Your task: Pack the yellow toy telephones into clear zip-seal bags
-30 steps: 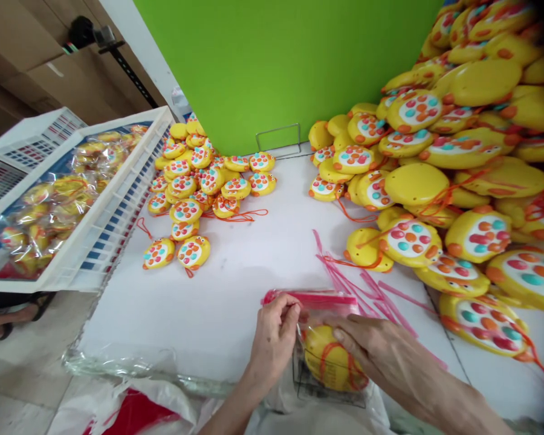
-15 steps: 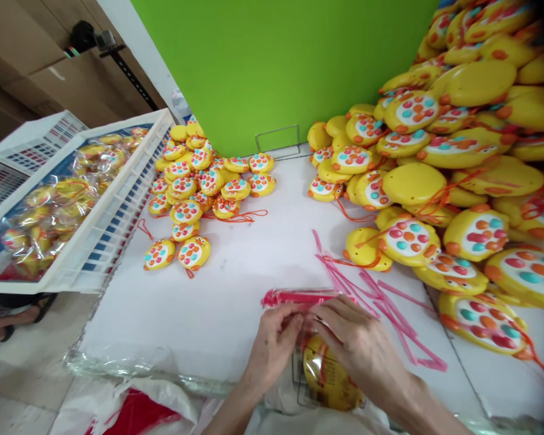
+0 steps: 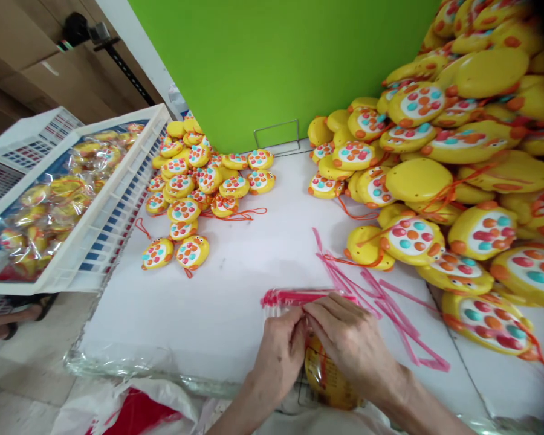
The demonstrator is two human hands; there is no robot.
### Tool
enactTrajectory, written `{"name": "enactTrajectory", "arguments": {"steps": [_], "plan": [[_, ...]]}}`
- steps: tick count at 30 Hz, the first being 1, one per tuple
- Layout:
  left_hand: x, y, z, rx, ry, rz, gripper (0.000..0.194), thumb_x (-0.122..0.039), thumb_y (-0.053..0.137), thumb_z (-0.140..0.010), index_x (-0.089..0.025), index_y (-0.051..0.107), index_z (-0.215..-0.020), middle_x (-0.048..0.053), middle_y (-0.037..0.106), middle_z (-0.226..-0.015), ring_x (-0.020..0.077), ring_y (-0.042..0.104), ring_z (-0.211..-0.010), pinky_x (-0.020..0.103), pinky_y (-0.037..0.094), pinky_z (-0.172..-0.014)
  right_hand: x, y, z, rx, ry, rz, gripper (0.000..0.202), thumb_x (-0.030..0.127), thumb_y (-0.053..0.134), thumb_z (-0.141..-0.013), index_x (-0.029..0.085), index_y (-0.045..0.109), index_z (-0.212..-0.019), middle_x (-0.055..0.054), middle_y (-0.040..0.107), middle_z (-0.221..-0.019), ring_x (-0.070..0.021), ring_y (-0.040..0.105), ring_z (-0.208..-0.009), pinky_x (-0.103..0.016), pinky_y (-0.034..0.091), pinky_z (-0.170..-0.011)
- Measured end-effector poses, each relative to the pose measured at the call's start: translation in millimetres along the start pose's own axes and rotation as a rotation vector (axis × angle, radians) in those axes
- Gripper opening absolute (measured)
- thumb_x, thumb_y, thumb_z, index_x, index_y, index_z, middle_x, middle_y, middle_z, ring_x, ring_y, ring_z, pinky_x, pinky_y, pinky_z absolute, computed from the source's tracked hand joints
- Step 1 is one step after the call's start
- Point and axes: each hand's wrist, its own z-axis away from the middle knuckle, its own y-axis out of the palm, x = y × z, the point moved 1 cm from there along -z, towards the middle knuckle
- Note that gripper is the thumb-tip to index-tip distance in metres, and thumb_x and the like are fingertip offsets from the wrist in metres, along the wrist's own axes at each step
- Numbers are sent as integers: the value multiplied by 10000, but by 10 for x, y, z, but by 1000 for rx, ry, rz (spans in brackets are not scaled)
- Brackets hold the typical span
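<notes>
White tabletop (image 3: 236,272), broad room between left hand (image 3: 278,344) and plastic-wrapped front edge (image 3: 172,379), right hand (image 3: 351,338) closer to left than a second ago, both pinching clear plastic bag (image 3: 315,348) around yellow oval toy (image 3: 333,383)

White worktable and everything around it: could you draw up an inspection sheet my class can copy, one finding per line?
Surface: white tabletop, clear wrap along the near edge.
Job's things: clear bag with a yellow toy inside; animal-shaped toys in a left pile and a larger right pile.
Clutter: pink strips, loosely strewn near the right pile.
Hands: left hand and right hand pinch the bag, side by side.
Cables: nothing seen.
Surroundings: white crate of bagged toys, green panel, cardboard boxes.
</notes>
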Motion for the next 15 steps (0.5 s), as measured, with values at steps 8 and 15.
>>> {"name": "enactTrajectory", "arguments": {"steps": [8,15], "plan": [[21,5,-2,1,32,-98,227,-196,395,-899,-163,599,-806,-2,563,-649,121,486,-581,217,356,-554,-28,-21,-59,-20,39,-30,188,128,466,-892,174,621,-797,-28,613,-725,-170,551,-702,-268,388,-626],[134,-40,2,-37,-32,103,192,-278,445,-903,-184,611,-920,42,686,-820,169,640,-740,262,491,-694,-321,-220,41,-67,212,-96,153,219,477,-887,208,619,-831,-19,629,-765,-169,588,-712,-274,423,-611]]}}
